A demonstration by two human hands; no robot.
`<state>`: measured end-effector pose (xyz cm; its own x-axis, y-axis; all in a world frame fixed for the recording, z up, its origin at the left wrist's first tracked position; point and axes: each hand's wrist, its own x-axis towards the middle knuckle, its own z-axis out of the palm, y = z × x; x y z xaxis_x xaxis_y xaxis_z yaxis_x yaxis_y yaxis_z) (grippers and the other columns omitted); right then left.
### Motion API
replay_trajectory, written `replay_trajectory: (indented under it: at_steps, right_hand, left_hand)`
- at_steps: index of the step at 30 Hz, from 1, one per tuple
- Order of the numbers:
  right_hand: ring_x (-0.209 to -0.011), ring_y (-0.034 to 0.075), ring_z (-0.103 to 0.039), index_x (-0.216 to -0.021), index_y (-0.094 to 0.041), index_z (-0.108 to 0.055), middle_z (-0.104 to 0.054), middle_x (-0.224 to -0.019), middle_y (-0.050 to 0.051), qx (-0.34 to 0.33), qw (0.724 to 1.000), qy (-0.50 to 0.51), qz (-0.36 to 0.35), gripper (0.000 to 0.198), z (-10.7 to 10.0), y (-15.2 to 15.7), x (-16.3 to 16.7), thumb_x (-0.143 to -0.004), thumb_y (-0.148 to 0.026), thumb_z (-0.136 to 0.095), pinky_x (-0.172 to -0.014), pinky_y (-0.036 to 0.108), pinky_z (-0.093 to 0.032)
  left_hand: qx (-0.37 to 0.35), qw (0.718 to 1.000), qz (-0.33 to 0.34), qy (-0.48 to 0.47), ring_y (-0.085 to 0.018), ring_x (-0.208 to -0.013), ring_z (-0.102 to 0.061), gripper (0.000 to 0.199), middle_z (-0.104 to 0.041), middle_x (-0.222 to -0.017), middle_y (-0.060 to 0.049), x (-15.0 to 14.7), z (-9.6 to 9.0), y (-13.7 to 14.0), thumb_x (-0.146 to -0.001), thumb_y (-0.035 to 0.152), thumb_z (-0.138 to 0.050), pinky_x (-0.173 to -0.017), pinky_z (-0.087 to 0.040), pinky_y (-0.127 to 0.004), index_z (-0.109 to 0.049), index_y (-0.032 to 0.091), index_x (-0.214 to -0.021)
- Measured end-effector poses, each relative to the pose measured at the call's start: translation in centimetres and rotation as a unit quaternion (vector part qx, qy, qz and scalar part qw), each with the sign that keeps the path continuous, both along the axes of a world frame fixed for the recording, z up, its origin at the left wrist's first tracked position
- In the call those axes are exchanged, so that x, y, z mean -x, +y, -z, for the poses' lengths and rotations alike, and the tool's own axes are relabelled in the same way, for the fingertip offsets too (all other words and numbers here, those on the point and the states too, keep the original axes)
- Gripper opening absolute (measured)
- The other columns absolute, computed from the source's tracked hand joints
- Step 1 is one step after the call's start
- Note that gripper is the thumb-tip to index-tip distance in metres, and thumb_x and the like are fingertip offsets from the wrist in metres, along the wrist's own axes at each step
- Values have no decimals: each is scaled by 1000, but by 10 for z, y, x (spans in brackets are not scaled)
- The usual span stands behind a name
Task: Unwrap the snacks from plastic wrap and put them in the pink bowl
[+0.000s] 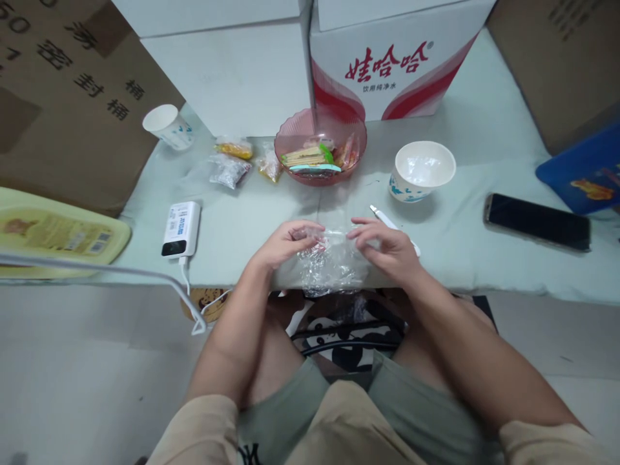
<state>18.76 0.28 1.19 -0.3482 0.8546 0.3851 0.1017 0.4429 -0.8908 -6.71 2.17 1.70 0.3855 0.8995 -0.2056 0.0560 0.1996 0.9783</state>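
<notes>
At the near edge of the tabletop (460, 261), in the middle, lies the crinkled plastic film (334, 265), see-through and slack, its lower part reaching the border of the cloth. The left hand (290, 243) pinches it from the left, thumb and forefinger nearly together; the right hand (385, 247) sits at the opposite edge with fingers curled narrow, though whether they grip the film I cannot tell. Film this thin probably handles best with light fingertips right at its edge, both wrists low and the pull even, since a sharp tug could tear it. Minding the slim white tool (385, 217) just beyond the right hand also seems wise, as a knuckle could knock it. The surface has a pale green covering with soft creases. Toward the left are a yellow container (62, 236) and a white power bank (181, 226) with its cable (185, 274) running off the near edge; toward the right lies a dark phone (537, 221). Farther back stand a patterned white bowl (407, 187) at right, a pink bowl (292, 134) of sachets and sticks in the middle, and small packets (231, 166) and a paper cup (172, 131) at left. White boxes (232, 84) wall off the far side, with brown cartons (58, 97) flanking them and a blue package (584, 171) at far right.
</notes>
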Motion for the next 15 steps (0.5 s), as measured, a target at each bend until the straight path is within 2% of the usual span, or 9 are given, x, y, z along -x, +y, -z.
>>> replay_trajectory:
  at_steps: [2, 5, 7, 9, 10, 12, 13, 15]
  right_hand:
    - [-129, 28, -59, -79, -28, -71, -78, -102, 2, -39, 994, -77, -66, 17, -4, -4, -3, -84, -18, -58, -112, 54, -40]
    - [-143, 31, -45, -98, -30, -76, -76, -117, 0, -46, 970, -193, -138, 33, -8, -11, -8, -76, -11, -58, -120, 61, -23]
    - [-150, 35, -34, -111, -30, -74, -71, -129, 2, -44, 959, -227, -163, 41, -10, -15, -10, -74, -16, -64, -122, 66, -12]
    - [-150, 37, -32, -112, -29, -74, -70, -132, 3, -44, 962, -215, -163, 36, -11, -16, -12, -76, -25, -69, -121, 67, -9]
    - [-149, 36, -35, -107, -29, -75, -71, -130, 4, -42, 969, -196, -145, 29, -12, -16, -12, -80, -30, -68, -121, 66, -11]
    - [-142, 33, -45, -103, -28, -73, -70, -128, 6, -22, 988, -142, -58, 20, -10, -12, -11, -86, -34, -65, -120, 61, -23]
    - [-139, 32, -48, -107, -27, -71, -68, -131, 8, 0, 993, -115, 0, 23, -9, -10, -9, -87, -36, -65, -118, 58, -29]
    - [-133, 32, -53, -128, -26, -59, -60, -138, 13, 66, 991, -78, 88, 50, -4, -5, -4, -82, -40, -71, -113, 53, -39]
  left_hand:
    - [4, 1000, -10, -22, -18, -81, -73, 37, -78, -93, -7, 4, 0, 0, -69, 35, -86, -77, -55, -29, -76, 19, -102]
    - [29, 998, 23, -55, -22, -91, -73, 43, -78, -99, -10, 11, -3, 2, -63, 35, -89, -85, -54, -31, -77, 19, -101]
    - [59, 993, 57, -80, -25, -97, -73, 52, -77, -104, -12, 14, -5, 3, -58, 36, -91, -87, -54, -32, -77, 18, -104]
    - [82, 991, 55, -93, -25, -95, -72, 53, -77, -103, -12, 14, -5, 5, -59, 43, -89, -85, -55, -32, -77, 17, -103]
    - [86, 992, 37, -88, -23, -92, -72, 49, -76, -101, -11, 13, -5, 5, -62, 46, -87, -82, -55, -31, -77, 17, -100]
    - [67, 996, -8, -55, -20, -84, -71, 40, -75, -94, -8, 9, -3, 5, -67, 48, -83, -77, -54, -29, -76, 17, -91]
    - [50, 998, -23, -36, -18, -82, -70, 35, -74, -91, -7, 6, -2, 4, -68, 44, -84, -75, -53, -27, -74, 17, -87]
    - [20, 999, -30, -22, -15, -78, -69, 32, -73, -89, -4, 3, -2, 3, -65, 35, -87, -73, -52, -25, -71, 17, -86]
